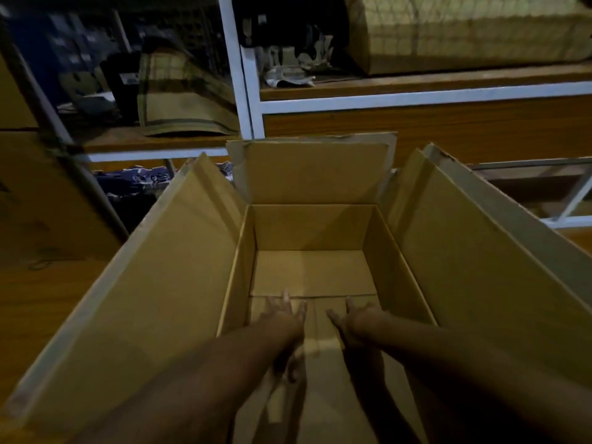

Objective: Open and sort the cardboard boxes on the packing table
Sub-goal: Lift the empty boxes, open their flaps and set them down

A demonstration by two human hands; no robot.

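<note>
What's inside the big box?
Inside the box only the left hand and right hand show, fingers spread on its floor flaps. The arms cover the near floor.

The left hand (282, 315) and right hand (355, 320) lie side by side inside the box (310, 225) (flaps spread left, right, back). Shelves (416, 100) stand behind, with a carton (38, 203) at the left.

Open box (307, 238): matt brown corrugated cardboard, smooth inside, far flap edge torn rough. Shelf frame (243, 91): white-painted metal; shelf boards (416, 81): brown wood, slight sheen.
</note>
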